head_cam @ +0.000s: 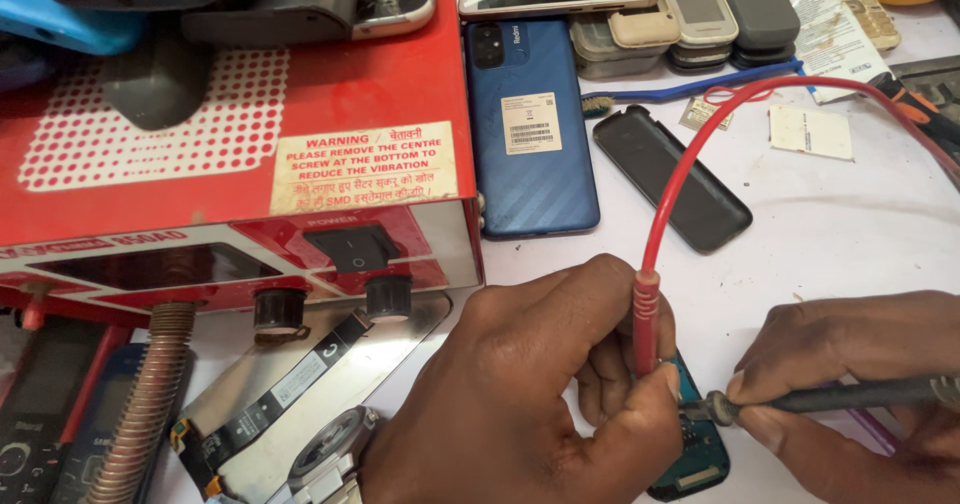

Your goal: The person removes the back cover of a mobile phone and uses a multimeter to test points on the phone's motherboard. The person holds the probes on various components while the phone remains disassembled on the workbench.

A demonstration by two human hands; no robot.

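Note:
My left hand point(530, 394) grips a red test probe point(646, 324) upright, its red lead point(690, 154) arching up and off to the right. My right hand point(860, 394) holds a dark probe point(830, 398) level, pointing left. Both probe tips meet over a small teal circuit board point(693, 449) lying on the white table point(830, 234) between my hands. My left hand hides most of the board.
A red box-shaped machine point(230, 144) with two knobs and a coiled hose fills the left. A blue smartphone point(530, 129) lies face down beside it, next to a black cover point(670, 179). Several old phones are stacked at the back. A metal plate with a flex cable point(290, 394) lies bottom left.

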